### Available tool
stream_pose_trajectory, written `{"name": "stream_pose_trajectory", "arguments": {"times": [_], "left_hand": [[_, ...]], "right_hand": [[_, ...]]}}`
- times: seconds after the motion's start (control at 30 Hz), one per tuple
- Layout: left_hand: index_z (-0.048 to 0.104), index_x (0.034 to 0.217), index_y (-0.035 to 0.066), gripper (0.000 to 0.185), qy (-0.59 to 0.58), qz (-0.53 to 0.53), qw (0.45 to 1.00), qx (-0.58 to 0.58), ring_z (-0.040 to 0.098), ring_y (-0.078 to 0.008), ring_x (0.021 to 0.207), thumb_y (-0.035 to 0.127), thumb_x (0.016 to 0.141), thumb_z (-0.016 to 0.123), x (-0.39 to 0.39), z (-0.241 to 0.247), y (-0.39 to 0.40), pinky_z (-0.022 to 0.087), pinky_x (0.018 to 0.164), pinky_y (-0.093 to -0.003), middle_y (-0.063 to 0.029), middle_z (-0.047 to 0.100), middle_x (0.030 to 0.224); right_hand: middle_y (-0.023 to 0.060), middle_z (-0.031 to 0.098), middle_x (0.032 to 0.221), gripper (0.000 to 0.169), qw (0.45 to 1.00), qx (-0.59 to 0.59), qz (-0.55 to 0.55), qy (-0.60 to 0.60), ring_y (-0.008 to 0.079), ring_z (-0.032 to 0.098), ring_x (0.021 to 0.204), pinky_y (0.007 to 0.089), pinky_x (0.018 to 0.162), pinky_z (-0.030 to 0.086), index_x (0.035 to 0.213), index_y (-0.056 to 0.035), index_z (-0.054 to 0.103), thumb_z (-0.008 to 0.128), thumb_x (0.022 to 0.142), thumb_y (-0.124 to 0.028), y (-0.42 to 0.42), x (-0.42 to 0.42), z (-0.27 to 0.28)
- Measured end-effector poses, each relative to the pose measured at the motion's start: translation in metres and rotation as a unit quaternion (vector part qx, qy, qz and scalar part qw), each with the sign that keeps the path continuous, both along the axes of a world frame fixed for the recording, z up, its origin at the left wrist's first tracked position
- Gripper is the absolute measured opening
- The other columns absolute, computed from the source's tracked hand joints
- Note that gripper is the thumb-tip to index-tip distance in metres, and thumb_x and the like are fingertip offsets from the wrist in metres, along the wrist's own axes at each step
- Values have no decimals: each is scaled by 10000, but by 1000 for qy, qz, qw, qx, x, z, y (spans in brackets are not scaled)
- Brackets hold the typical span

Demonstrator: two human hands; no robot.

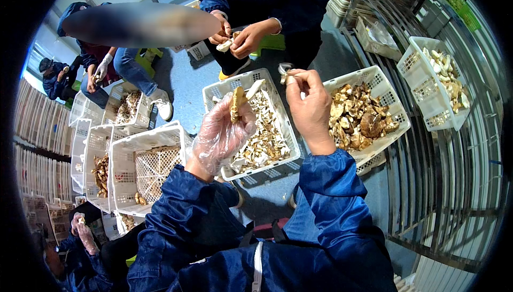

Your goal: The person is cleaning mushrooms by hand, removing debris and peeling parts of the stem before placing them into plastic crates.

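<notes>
My left hand [224,135], in a clear plastic glove, holds a mushroom [237,105] with a brown cap and a pale stem angled up to the right. To its right, my bare right hand [308,103] pinches a small whitish object [284,69] between thumb and fingers; I cannot tell if it is a small blade or a trimming. The two hands are apart. Below them stands a white plastic crate [262,171] of pale mushroom trimmings [266,135]. Beside my right hand, another white crate [376,153] holds brown whole mushrooms [360,119].
Across from me, a person's hands [248,39] work on a mushroom. A crate of pale mushroom pieces [449,75] rests on the metal rack [417,171] at right. A white crate [128,205] with a few mushrooms stands at left. Other people sit farther left.
</notes>
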State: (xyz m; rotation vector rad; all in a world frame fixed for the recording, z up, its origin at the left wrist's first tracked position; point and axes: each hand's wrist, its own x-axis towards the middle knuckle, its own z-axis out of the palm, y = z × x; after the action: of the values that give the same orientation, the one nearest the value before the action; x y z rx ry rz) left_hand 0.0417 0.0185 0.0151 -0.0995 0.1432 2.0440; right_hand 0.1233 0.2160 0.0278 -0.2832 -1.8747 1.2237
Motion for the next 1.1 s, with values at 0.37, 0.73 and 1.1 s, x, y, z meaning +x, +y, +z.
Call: {"name": "stream_pose_trajectory", "arguments": {"times": [0.37,0.73,1.1], "left_hand": [[633,1230,-9,264,-30,39,998,38,645,-256,989,185,1070,551,-16,-12,-6,575,905,-443,-127,657,1052],[669,1229,39,288,104,125,985,52,668,-300,1118,253,1095,531,-19,-2,7,437,1169,-559,-129,720,1103],[674,1222,57,282,92,135,986,23,680,-279,1092,267,1103,527,-27,-5,-1,445,1163,-557,-143,726,1106]], "right_hand": [[151,729,946,194,982,-6,153,-115,324,719,898,398,808,545,1015,-18,706,733,951,-199,-15,-8,-22],[114,745,1124,177,968,-74,218,-103,195,702,1047,316,916,544,1029,-10,780,799,920,-148,-6,-15,-32],[76,728,1191,252,978,141,143,-46,264,679,1124,370,930,569,1000,-143,825,843,777,-25,-4,-9,-21]]}}
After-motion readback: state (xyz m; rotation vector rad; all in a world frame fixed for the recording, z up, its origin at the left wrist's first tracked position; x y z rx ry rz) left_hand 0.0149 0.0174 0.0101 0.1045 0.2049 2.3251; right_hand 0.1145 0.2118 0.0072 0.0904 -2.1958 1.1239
